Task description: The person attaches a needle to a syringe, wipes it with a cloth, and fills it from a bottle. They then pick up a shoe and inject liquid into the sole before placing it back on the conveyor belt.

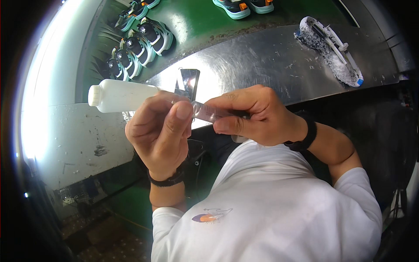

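Observation:
Between my two hands is a small clear tube-like piece [207,112] with faint markings, held in front of my chest above the bench's near edge. My left hand [163,126] pinches its left end between thumb and curled fingers. Its other end sits between the thumb and fingers of my right hand [262,115]. My fingers hide both ends, so its exact kind does not show. Just beyond my left hand are a white plastic bottle [124,96] with a white cap and a dark, glossy rectangular object [187,83].
Several black and light-blue shoes [139,48] stand on a green surface at the far left. Another pair [240,8] is at the top middle. On the metal bench [253,56], at the right, lies a speckled white-grey long piece [321,43] with a white bar along it.

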Demonstrator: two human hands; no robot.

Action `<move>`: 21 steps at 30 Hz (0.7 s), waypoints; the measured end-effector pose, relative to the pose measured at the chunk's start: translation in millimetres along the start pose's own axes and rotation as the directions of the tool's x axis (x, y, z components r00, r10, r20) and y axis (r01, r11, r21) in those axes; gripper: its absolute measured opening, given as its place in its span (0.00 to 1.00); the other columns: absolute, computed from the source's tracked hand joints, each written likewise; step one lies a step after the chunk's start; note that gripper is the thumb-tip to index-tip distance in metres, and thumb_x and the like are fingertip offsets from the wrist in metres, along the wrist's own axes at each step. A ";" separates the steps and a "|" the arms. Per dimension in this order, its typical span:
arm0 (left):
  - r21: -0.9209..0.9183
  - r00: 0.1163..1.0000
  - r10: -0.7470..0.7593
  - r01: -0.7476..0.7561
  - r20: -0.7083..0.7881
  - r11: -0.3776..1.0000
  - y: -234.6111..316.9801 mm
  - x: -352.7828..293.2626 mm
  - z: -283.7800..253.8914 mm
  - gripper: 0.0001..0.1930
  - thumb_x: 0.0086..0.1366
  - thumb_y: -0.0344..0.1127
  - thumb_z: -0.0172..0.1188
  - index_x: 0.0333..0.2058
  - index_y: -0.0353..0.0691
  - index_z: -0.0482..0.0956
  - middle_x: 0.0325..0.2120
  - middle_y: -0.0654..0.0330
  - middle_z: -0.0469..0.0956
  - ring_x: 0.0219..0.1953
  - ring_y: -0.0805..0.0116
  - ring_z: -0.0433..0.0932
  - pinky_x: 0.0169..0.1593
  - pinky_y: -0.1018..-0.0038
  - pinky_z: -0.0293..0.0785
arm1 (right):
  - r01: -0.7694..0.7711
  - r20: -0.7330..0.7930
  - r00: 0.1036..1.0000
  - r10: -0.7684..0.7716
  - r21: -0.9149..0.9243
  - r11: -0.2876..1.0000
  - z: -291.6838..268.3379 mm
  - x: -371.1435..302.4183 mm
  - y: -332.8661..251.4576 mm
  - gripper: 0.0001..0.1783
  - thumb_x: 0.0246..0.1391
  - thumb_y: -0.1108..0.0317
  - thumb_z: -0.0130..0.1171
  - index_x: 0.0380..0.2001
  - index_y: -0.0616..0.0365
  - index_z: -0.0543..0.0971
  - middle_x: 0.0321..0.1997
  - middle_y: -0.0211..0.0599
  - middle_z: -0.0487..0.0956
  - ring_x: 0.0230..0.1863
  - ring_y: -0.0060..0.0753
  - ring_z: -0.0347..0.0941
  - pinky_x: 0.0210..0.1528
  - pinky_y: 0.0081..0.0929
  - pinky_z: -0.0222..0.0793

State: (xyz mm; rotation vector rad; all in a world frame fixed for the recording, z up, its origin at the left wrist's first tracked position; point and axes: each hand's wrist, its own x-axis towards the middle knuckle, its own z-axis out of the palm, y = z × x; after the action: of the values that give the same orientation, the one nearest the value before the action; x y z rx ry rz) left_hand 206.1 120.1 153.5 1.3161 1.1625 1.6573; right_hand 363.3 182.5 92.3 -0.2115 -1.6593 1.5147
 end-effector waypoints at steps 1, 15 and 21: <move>0.000 1.000 0.000 0.000 0.002 1.000 2.0 -0.3 -0.6 0.04 0.57 0.23 0.59 0.28 0.28 0.75 0.22 0.58 0.75 0.17 0.81 0.65 0.21 0.87 0.58 | -0.099 0.044 0.995 0.094 0.157 0.983 -0.3 -1.0 -3.2 0.16 0.54 0.66 0.59 0.43 0.66 0.77 0.26 0.33 0.79 0.24 0.17 0.72 0.25 0.18 0.68; 0.000 0.932 0.169 -0.179 0.319 0.984 25.8 2.4 -11.0 0.08 0.50 0.28 0.65 0.23 0.32 0.75 0.18 0.57 0.74 0.20 0.72 0.71 0.24 0.79 0.63 | -0.441 0.463 0.881 0.091 0.738 0.510 9.4 0.9 -22.8 0.18 0.56 0.65 0.56 0.45 0.69 0.75 0.26 0.35 0.75 0.24 0.20 0.67 0.29 0.19 0.65; 0.027 0.899 0.208 -0.236 0.386 0.971 60.3 -15.2 -9.3 0.08 0.51 0.27 0.65 0.23 0.31 0.75 0.18 0.55 0.76 0.20 0.71 0.74 0.23 0.79 0.66 | -0.567 0.565 0.818 0.105 0.764 0.307 31.3 -12.3 -49.1 0.19 0.56 0.63 0.56 0.44 0.70 0.75 0.23 0.34 0.73 0.23 0.22 0.68 0.28 0.20 0.64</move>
State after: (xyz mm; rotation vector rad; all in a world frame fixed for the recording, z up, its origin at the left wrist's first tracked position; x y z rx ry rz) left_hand 200.6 83.6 204.4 1.7804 0.8705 1.4305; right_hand 369.8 139.4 132.9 0.4507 -0.7593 2.7849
